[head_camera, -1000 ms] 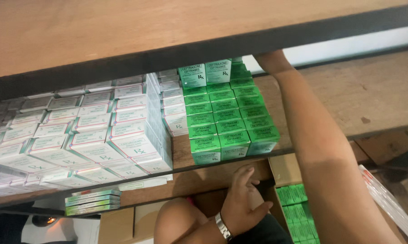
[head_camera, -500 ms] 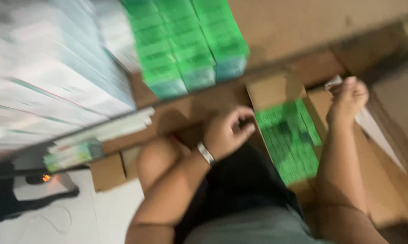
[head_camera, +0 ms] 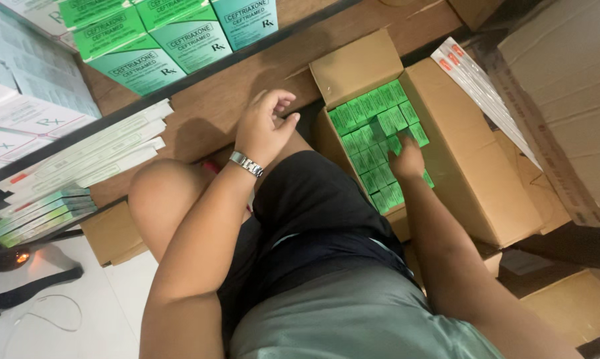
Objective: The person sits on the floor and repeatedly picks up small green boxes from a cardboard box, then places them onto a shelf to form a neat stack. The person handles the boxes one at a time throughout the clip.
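Green cartons [head_camera: 378, 136], packed in rows inside the open cardboard box [head_camera: 469, 163] on the floor, now take my right hand [head_camera: 406, 158], down from the wooden shelf [head_camera: 200, 106] and closing on one, while my left hand [head_camera: 263, 129] rests loosely curled, empty, against that shelf's edge.

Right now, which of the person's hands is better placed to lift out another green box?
Probably the right hand: it is already down among the small green boxes in the open carton. The left hand, wearing a wristwatch, rests empty by the shelf edge.
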